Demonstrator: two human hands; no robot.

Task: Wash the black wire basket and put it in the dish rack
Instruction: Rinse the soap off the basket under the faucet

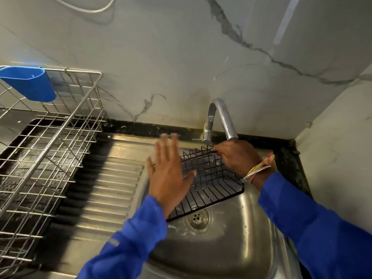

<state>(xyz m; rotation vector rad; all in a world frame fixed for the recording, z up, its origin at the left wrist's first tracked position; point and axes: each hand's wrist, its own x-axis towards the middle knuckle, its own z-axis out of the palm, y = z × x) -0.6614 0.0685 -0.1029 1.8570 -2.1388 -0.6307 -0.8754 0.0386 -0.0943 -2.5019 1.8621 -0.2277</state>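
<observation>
black wire basket (209,184) tilted in sink (231,248) — seemingly empty — right hand (237,158) gripping rim.

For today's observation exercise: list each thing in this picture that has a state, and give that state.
black wire basket: tilted in the sink
right hand: grips the basket's far rim
left hand: open, fingers spread
tap: flow not visible
dish rack: basket not in it

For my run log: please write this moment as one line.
black wire basket: in sink, below faucet | right hand: holds far rim | left hand: open, over left edge | dish rack: without basket
</observation>
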